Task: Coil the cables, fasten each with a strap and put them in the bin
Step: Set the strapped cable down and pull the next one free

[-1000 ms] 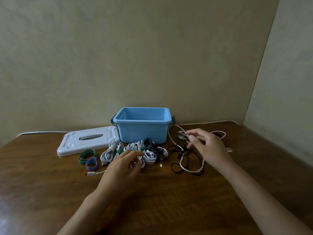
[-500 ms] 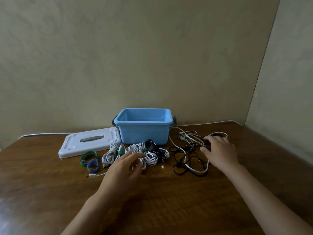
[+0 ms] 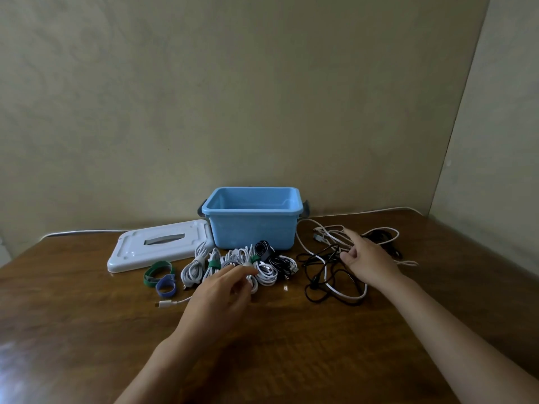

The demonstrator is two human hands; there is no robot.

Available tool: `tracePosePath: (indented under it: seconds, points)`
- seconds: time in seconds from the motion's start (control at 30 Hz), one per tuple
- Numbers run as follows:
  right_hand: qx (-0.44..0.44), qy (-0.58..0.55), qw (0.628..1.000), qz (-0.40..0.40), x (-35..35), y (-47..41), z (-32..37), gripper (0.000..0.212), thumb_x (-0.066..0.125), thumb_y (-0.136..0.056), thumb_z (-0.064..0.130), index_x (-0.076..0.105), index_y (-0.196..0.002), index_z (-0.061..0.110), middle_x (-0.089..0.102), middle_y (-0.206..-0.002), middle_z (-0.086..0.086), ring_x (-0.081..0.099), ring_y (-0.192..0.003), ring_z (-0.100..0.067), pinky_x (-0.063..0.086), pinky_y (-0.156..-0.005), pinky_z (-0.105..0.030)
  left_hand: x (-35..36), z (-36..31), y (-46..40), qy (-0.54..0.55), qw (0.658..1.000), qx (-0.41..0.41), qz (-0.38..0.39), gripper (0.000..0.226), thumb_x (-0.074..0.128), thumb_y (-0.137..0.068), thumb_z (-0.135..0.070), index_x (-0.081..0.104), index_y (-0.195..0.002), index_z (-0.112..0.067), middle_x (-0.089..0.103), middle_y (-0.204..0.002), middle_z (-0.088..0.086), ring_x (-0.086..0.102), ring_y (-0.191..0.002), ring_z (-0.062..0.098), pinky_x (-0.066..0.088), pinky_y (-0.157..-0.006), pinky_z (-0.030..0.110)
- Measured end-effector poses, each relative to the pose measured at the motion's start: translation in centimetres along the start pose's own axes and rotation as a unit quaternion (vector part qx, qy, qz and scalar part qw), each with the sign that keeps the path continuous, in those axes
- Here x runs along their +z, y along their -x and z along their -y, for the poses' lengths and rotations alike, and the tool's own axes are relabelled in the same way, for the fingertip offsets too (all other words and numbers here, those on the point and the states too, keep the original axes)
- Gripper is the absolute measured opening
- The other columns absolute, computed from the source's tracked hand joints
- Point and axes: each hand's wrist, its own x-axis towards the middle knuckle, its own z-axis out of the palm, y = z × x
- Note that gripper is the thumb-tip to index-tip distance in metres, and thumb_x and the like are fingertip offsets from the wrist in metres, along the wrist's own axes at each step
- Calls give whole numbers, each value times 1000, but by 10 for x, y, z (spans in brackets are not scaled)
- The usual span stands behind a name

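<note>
An open blue bin (image 3: pixel 250 228) stands at the back of the wooden table. In front of it lies a row of coiled cables (image 3: pixel 233 262), white and black, several bound with green straps. A loose tangle of white and black cables (image 3: pixel 332 266) lies to the right. My right hand (image 3: pixel 369 259) rests on this tangle, fingers spread among the strands. My left hand (image 3: pixel 221 293) hovers over the coils with fingers loosely curled, holding nothing. A green strap (image 3: pixel 157 271) and a blue strap (image 3: pixel 166 287) lie at the left.
The bin's white lid (image 3: pixel 157 247) lies flat left of the bin. A white cable end with a plug (image 3: pixel 167 304) lies near my left hand. Another white cable (image 3: pixel 364 212) runs along the wall behind. Walls close the back and right side.
My right hand has shifted over the loose tangle, going right and then back toward the left, and the cables have been pulled about. My left hand has barely moved.
</note>
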Motion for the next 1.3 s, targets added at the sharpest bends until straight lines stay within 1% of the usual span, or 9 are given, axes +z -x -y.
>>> tracePosePath:
  seconds: [0.13,0.27,0.37,0.53,0.63,0.7,0.87,1.07,1.3]
  points:
    - [14,-47,999,19,3,-1,6,12,60,-102,33,65,-111,27,68,-103,5,63,-91,-11,54,-82,-34,-1,1,-1,-3,1000,-6,1,28,58,-100,-26,65,-125,-38,63,-102,-23,65,-79,2,59,-71,31]
    - [-19,-186,971,-146,-14,9,13,21,53,-103,41,64,-98,24,70,-92,1,62,-71,-14,45,-59,-28,-3,-2,-1,-3,1000,-9,-2,28,58,-100,-24,66,-124,-36,63,-102,-22,65,-79,2,59,-71,30]
    - [-70,-328,924,-185,-31,14,24,14,59,-100,36,65,-97,24,73,-94,0,66,-80,-19,48,-66,-30,-3,-4,-1,1,1000,-8,-1,29,59,-100,-23,65,-125,-36,64,-103,-22,65,-81,1,59,-71,28]
    - [-182,-434,877,-92,-54,39,61,31,50,-96,34,67,-91,9,74,-91,-10,72,-88,-22,56,-78,-24,-4,-11,1,65,998,-21,-11,31,52,-102,-33,56,-132,-38,67,-85,-16,64,-77,3,56,-67,27]
    - [-226,-423,877,-32,-45,59,76,14,57,-103,11,68,-97,4,74,-88,-13,74,-87,-28,59,-83,-31,-7,-12,2,163,984,-55,-40,43,38,-101,-55,51,-138,-37,71,-88,-11,68,-87,5,58,-77,33]
    - [-246,-418,874,14,-33,72,83,16,57,-100,-2,66,-108,8,73,-88,-13,75,-85,-29,60,-83,-39,-8,-10,2,202,976,-57,-49,49,38,-100,-58,45,-144,-37,71,-94,-13,69,-92,7,59,-81,37]
    - [-247,-454,847,129,-16,101,92,59,44,-103,-6,38,-151,28,71,-94,-7,64,-64,-20,55,-69,-29,-10,-12,-1,203,976,-61,-48,70,57,-87,-51,27,-150,-47,63,-111,-13,68,-91,5,60,-75,30]
    - [-252,-478,836,91,-27,104,97,38,42,-105,3,71,-124,19,75,-107,-8,64,-74,-15,53,-76,-26,-8,-13,2,156,986,-13,62,60,61,-81,-73,41,-137,-65,38,-135,-25,42,-128,-5,51,-105,38]
    - [-254,-527,794,164,-46,96,112,43,35,-102,-6,75,-112,9,75,-104,-13,59,-75,-14,52,-75,-22,-2,-30,0,237,970,-12,59,56,62,-88,-62,42,-140,-60,49,-135,-24,51,-126,0,53,-100,42]
